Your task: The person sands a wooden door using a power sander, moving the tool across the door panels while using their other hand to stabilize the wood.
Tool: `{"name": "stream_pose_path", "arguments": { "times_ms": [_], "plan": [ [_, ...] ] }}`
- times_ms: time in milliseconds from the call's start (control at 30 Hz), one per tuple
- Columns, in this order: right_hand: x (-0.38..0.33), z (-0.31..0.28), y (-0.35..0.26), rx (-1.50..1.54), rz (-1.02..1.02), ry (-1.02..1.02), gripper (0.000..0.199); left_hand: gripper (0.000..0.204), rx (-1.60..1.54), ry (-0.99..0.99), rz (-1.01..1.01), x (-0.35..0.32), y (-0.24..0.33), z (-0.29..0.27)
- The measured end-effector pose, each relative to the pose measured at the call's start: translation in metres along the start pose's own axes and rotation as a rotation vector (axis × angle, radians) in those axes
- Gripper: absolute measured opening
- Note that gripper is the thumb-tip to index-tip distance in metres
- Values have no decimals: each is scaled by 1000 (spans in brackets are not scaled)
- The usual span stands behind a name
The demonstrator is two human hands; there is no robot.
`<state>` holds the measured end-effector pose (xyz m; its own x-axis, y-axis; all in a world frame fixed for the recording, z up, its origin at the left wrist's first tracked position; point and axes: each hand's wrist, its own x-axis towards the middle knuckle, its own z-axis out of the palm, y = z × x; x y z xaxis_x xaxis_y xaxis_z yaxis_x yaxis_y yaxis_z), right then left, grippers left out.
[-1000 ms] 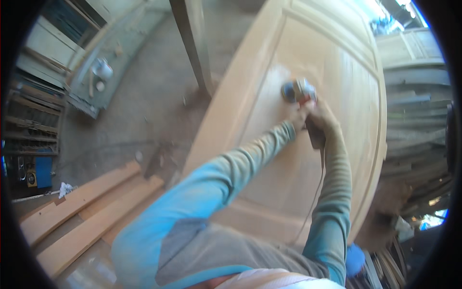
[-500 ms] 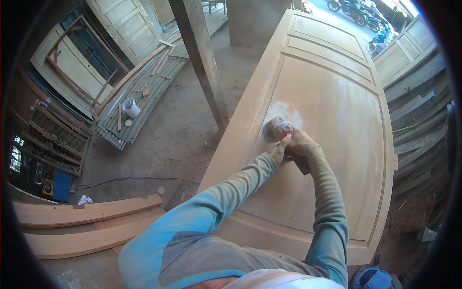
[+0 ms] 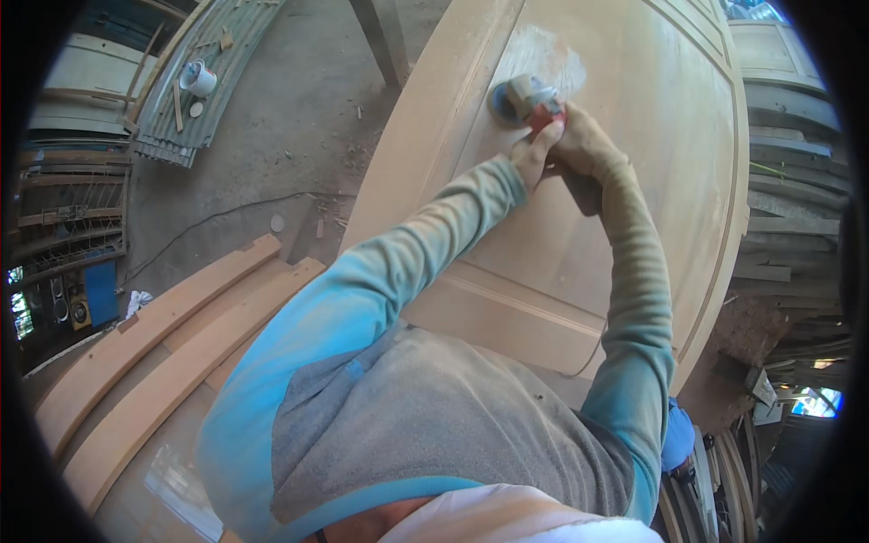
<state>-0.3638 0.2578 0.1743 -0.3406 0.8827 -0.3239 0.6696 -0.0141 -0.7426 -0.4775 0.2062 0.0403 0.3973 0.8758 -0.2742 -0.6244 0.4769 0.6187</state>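
A large pale wooden door (image 3: 634, 208) lies flat in front of me, dusty with a whitish patch near its top. Both my hands grip a small power sander (image 3: 520, 98) with a round disc pressed on the door panel. My left hand (image 3: 536, 145) holds it from the near left side. My right hand (image 3: 584, 140) clasps the dark handle behind the red body. A thin cord (image 3: 593, 353) trails back along the door by my right arm.
Long curved wooden boards (image 3: 163, 344) lie on the concrete floor at lower left. A corrugated sheet (image 3: 195, 81) with a white cup (image 3: 197, 79) sits at upper left. A wooden post (image 3: 385, 41) stands beside the door. Stacked timber (image 3: 792, 208) lines the right side.
The view has shifted, and the sander and both hands now sit higher on the door. My grip on the tool is unchanged.
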Motion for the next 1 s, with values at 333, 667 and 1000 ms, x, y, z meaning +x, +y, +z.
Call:
{"name": "stream_pose_path", "arguments": {
  "times_ms": [333, 667, 1000],
  "plan": [
    [-56, 30, -7, -245, 137, -141, 62, 62, -38, 30, 29, -91, -10, 26],
    [28, -65, 37, 87, 201, 99, 49, 79, 313, -48, -142, 94, 30, 38],
    [-29, -46, 64, -21, 175, 72, 68, 64, 891, -107, -78, -87, 37, 9]
  ]
}}
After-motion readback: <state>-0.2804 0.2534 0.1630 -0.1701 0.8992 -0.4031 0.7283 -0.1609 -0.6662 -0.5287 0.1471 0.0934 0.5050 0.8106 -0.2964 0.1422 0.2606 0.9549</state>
